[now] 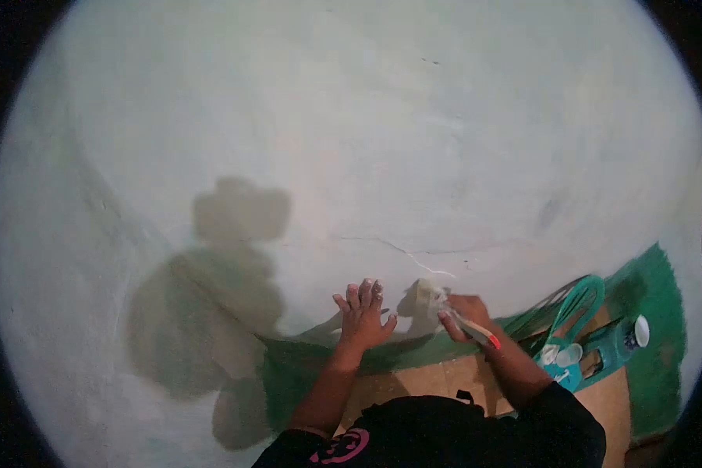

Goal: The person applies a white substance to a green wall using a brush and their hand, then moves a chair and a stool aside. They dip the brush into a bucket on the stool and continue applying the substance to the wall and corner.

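My right hand is closed around the handle of a paintbrush, which has a red tip. The brush's pale bristles point up and to the left, at or very near the whitish wall. Left of the brush, my left hand is spread with its fingers apart and looks laid against the wall, holding nothing. A thin crack runs across the wall just above both hands, with a bright white streak at its lower end.
A green painted band runs along the wall's base above a tan floor. At the lower right stand a teal plastic chair or stool, a white cup and a teal container with whitish things on it. My shadow falls at left.
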Demonstrator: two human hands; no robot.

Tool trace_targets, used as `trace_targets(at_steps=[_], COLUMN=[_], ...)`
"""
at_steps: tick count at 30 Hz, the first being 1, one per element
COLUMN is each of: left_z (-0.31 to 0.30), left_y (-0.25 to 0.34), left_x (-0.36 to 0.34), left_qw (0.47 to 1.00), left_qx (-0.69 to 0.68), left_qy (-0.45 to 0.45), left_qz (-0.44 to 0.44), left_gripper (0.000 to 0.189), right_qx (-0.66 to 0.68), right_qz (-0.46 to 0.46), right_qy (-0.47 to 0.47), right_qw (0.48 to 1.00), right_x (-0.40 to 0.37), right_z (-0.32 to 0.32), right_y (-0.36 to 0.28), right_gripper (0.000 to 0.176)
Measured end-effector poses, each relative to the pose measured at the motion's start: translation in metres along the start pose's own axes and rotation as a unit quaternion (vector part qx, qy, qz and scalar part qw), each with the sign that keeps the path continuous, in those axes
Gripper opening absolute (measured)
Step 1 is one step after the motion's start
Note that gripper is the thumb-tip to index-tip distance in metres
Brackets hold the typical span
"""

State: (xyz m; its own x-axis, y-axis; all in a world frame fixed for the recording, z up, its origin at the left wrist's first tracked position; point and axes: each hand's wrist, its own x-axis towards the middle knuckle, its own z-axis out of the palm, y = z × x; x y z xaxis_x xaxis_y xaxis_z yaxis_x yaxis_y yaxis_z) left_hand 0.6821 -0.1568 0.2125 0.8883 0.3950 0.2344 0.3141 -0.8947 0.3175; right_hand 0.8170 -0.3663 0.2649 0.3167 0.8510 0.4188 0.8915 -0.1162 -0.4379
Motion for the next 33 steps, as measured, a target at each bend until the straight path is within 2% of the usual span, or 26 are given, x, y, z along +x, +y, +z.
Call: trace_targets(at_steps=[2,3,4,5,6,7,9,11,12,13,14,15,19,20,21,23,24,25,26,27,28,29,31,32,33], left_z=[0.015,0.018,0.021,0.024,0.025,0.027,0.027,0.016,0.011,0.003,-0.001,0.001,0.034,0.046,0.041,0.044,0.053,0.049,0.046,0.041,0.038,0.036,0.034,0.029,0.025], left_y=[-0.007,-0.008,-0.01,-0.011,-0.01,-0.009,-0.007,-0.001,0.002,0.009,0.017,0.026,0.025,0.017,0.016,0.013,0.006,0.008,0.009,0.011,0.012,0.013,0.012,0.014,0.015], left_x=[-0.001,-0.003,-0.003,-0.002,-0.002,-0.003,-0.001,0.001,0.001,0.001,0.001,0.001,0.01,0.011,0.009,0.008,0.011,0.009,0.008,0.007,0.006,0.006,0.005,0.004,0.003], left_qw=[0.997,0.997,0.992,0.986,0.985,0.983,0.981,0.97,0.969,0.964,0.959,0.959,0.953,0.963,0.971,0.967,0.962,0.961,0.966,0.971,0.97,0.972,0.973,0.976,0.978], left_qx=[0.019,0.015,0.031,0.046,0.041,0.022,-0.005,-0.048,-0.05,-0.041,-0.03,-0.03,0.009,-0.008,-0.02,-0.014,-0.01,-0.012,-0.018,-0.023,-0.023,-0.026,-0.028,-0.035,-0.043], left_qy=[0.052,0.059,0.091,0.125,0.136,0.147,0.164,0.205,0.212,0.24,0.265,0.268,0.3,0.267,0.234,0.251,0.269,0.27,0.252,0.236,0.239,0.232,0.225,0.213,0.2], left_qz=[0.052,0.052,0.077,0.102,0.102,0.105,0.103,0.121,0.114,0.103,0.092,0.086,0.044,0.039,0.036,0.044,0.055,0.053,0.047,0.041,0.036,0.039,0.035,0.034,0.034], left_gripper=[0.083,0.083,0.083,0.084,0.084,0.084,0.085,0.086,0.086,0.085,0.085,0.085,0.083,0.083,0.083,0.083,0.082,0.082,0.083,0.083,0.083,0.082,0.082,0.081,0.08], right_qx=[-0.128,-0.139,-0.163,-0.169,-0.112,-0.155,-0.23,-0.285,-0.273,-0.048,-0.153,-0.191,-0.221,-0.241,-0.241,-0.258,-0.091,0.082,-0.039,-0.157,-0.13,-0.128,-0.145,-0.291,-0.351], right_qz=[-0.035,0.074,-0.044,-0.043,-0.04,-0.122,-0.177,-0.181,-0.203,-0.07,-0.244,-0.281,-0.295,-0.294,-0.295,-0.31,-0.212,-0.105,-0.215,-0.321,-0.297,-0.301,-0.277,-0.354,-0.342], right_qy=[0.047,0.009,0.106,0.154,0.199,0.228,0.286,0.286,0.243,0.182,0.186,0.13,0.079,0.048,0.048,0.072,0.115,0.154,0.238,0.314,0.37,0.367,0.225,0.202,0.159], right_qw=[0.99,0.988,0.98,0.973,0.973,0.953,0.913,0.897,0.908,0.98,0.939,0.932,0.926,0.924,0.924,0.912,0.966,0.979,0.946,0.88,0.871,0.871,0.923,0.866,0.857], right_x=[0.026,0.047,0.058,0.068,0.078,0.089,0.098,0.094,0.085,0.07,0.064,0.054,0.038,0.044,0.053,0.073,0.079,0.083,0.092,0.098,0.099,0.097,0.092,0.092,0.088], right_z=[-0.04,-0.079,-0.103,-0.121,-0.138,-0.151,-0.158,-0.147,-0.138,-0.124,-0.122,-0.124,-0.101,-0.096,-0.107,-0.13,-0.127,-0.133,-0.141,-0.149,-0.145,-0.139,-0.12,-0.109,-0.094], right_y=[0.004,-0.02,-0.025,-0.03,-0.046,-0.05,-0.061,-0.062,-0.047,-0.027,-0.027,-0.033,-0.01,-0.005,-0.009,-0.011,-0.015,-0.024,-0.034,-0.044,-0.053,-0.057,-0.06,-0.065,-0.078], right_gripper=[0.034,0.044,0.05,0.052,0.05,0.044,0.04,0.035,0.024,0.015,0.013,0.021,0.026,0.026,0.026,0.025,0.025,0.024,0.023,0.021,0.02,0.02,0.02,0.023,0.019])
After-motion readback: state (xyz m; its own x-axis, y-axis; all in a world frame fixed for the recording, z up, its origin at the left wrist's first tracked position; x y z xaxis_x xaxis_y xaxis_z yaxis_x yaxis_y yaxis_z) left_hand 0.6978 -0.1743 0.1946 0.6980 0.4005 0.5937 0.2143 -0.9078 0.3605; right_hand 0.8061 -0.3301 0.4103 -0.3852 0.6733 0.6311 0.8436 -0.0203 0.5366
